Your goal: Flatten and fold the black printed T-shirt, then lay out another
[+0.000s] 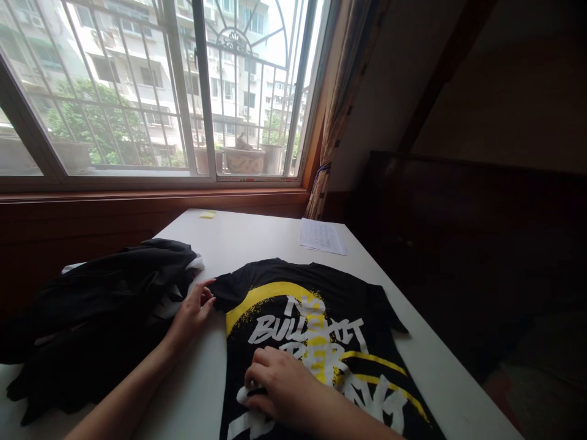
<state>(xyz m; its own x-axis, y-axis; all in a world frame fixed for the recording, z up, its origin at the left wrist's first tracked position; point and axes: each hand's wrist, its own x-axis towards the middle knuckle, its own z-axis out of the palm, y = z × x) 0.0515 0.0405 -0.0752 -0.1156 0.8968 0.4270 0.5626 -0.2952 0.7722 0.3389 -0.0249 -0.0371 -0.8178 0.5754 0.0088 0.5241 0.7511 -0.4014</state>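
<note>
Includes black short-sleeved fabric T-shirt (270, 272) with yellow-white print, flat on white table (257, 235); left hand (195, 305) at T-shirt's sleeve, thumb and fingers apart; right hand (279, 382) on T-shirt, curled, grip unclear; rumpled black cloth heap (105, 305) left of T-shirt.

The shirt (367, 305) carries large, rough capitals on its printed side, mostly white, with a yellow band running down through them. The top line is short: an N, then a letter blurred by the yellow, perhaps an O. Below it stands "BULLSHIT". The third line is partly behind the right hand (279, 382); "ER" shows, after a letter that could be P or B. The lowest line is partly covered too, and seems to end in "NG". The sheet (323, 236) on the table (257, 235) bears rows of print too small to read.
</note>
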